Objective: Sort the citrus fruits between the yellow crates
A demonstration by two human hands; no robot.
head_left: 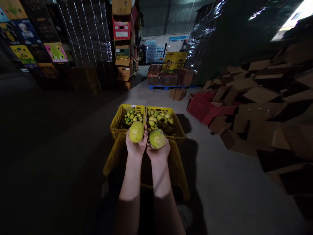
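A roundish yellow fruit (136, 132) with a pale patch rests in my left hand (137, 148), whose fingers curl up around it. Cupped beside it, my right hand (160, 154) holds a greener yellow-green fruit (157, 138) with dark marks near its top. The fruit's exact kind is unclear. Both hands are over a yellow plastic crate (180, 166) close to my body; its inside is dark. Just beyond stand two more yellow crates. The left crate (114, 121) holds small green and yellow fruits (133, 117); the right crate (179, 125) holds longer yellow-green ones (164, 124).
Flattened and open cardboard boxes (259, 94) pile up on the right, with a red plastic crate (204, 109) at their edge. A stack of cartons (123, 54) rises ahead. Behind it, a blue pallet (167, 87) carries boxes. Wrapped stacks and printed cartons (56, 52) stand left.
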